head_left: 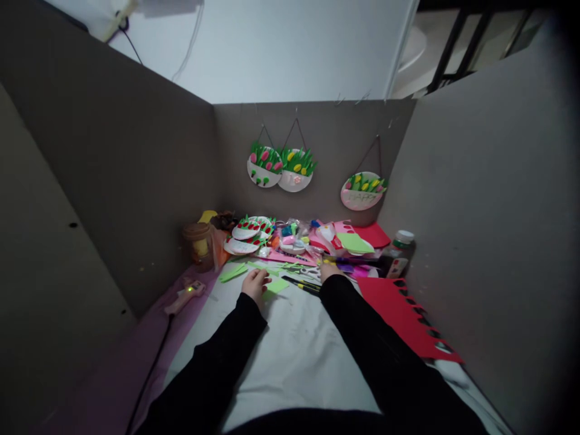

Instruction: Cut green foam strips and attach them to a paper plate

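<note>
My left hand [255, 285] is over the white cloth, its fingers loosely bent and slightly apart. Beside and partly under it lies a light green piece of paper [276, 289]. My right hand [331, 272] reaches into the craft supplies at the back, with its fingertips hidden or too small to make out. White-handled scissors [312, 273] lie just left of it. Black and yellow tools [302, 286], possibly craft knives, lie between the two hands. Green paper strips [233, 273] lie left of my left hand, with thinner green scraps [290, 266] further back.
Decorated paper plates [244, 246] are stacked at the back left near a brown cup [198, 241]. A corded glue gun [185, 297] lies left. Red sheets [394, 311] and a white-capped bottle [401, 251] are right. Grey panels [317, 208] enclose the table; flower plates [362, 192] hang behind.
</note>
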`<state>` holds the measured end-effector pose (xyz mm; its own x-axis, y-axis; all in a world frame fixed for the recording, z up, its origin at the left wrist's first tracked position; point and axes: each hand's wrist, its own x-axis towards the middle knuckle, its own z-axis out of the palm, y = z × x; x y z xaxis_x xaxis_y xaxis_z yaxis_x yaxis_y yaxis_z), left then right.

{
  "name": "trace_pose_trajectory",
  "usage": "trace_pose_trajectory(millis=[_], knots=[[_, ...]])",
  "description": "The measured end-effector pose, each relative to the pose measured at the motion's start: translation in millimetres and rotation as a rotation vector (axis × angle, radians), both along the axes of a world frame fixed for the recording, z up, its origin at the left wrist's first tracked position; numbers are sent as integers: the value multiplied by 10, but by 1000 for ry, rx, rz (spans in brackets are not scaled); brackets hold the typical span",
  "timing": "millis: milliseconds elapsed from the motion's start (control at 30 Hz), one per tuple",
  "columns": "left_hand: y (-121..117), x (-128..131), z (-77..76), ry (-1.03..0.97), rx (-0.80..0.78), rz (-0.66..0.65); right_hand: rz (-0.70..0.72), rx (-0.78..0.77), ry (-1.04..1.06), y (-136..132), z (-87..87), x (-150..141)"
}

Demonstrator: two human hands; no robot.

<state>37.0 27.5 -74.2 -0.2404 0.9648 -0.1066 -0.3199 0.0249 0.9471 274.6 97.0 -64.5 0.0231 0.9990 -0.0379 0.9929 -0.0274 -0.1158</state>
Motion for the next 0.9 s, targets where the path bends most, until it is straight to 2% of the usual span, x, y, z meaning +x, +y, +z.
trace_pose_trajectory(millis=[233,333,467,567,633,700,733,800,900], knots=[[-21,12,6,-49,14,3,46,-53,-38,34,-78,-28],[-15,18,-17,-13,6,-4,89,16,15,8,-68,24],[-12,8,-22,36,14,-18,105,214,272,-68,-38,35],[-20,2,10,0,29,-9,57,275,602,-184,-37,-42],[-28,5,39,-46,38,-11,101,166,908,-301,-69,-125],[-36,10,62,-78,37,-12,181,-53,1166,-440,-125,-217],[-39,13,69,-87,36,-11,182,-161,1228,-511,-158,-260],[-40,17,75,-97,40,-7,152,-314,1256,-642,-213,-333],[-29,6,74,-123,67,1,270,-436,1222,-789,-233,-398]])
